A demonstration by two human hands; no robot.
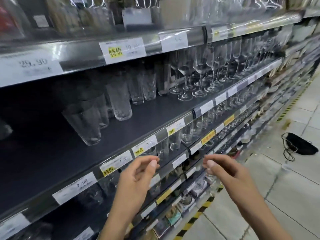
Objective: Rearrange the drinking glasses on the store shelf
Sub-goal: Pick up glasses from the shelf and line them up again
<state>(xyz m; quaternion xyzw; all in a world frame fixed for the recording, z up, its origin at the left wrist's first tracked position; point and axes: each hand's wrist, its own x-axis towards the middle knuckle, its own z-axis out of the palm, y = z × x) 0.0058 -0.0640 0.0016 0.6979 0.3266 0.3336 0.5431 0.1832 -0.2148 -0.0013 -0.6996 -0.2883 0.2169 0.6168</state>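
Observation:
A dark store shelf (155, 108) at chest height carries clear tall tumblers: one plain tumbler (83, 125) at the front left, a ribbed tumbler (119, 101) behind it, and more tumblers (143, 84) further back. Several stemmed wine glasses (199, 73) stand to their right. My left hand (136, 177) and my right hand (226, 170) hover side by side in front of the shelf edge, below the tumblers. Both hands have loosely curled fingers and hold nothing.
Price labels (124, 47) line the shelf edges. The shelf below holds small clear glasses (174, 141). A shelf above carries boxed glassware (136, 16). A black bag (299, 144) lies on the tiled floor at right, and yellow-black tape (194, 220) marks the shelf base.

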